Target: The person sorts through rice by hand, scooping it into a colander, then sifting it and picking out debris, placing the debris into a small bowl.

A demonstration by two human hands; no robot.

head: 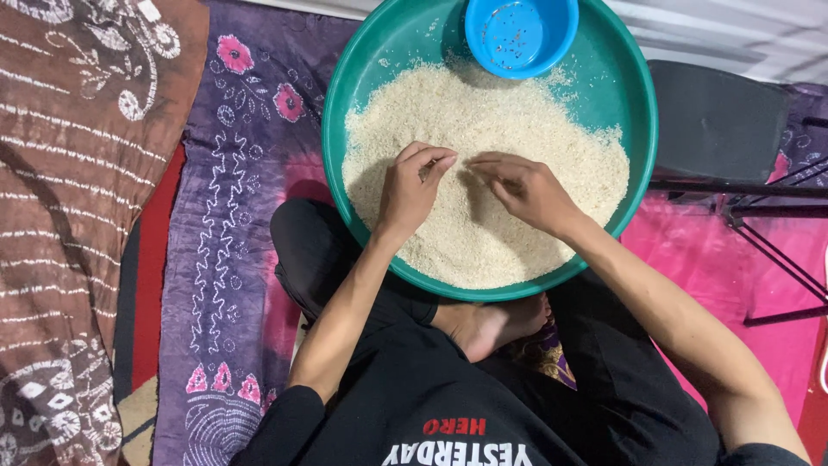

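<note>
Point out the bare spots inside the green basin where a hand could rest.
Inside the green basin, bare wall shows left of the blue bowl and along the right rim. The middle is crowded: rice, left hand and right hand.

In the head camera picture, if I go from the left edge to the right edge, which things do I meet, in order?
Brown patterned cloth → purple flowered cloth → left hand on the rice → right hand → right rim of the green basin → dark folding chair.
</note>
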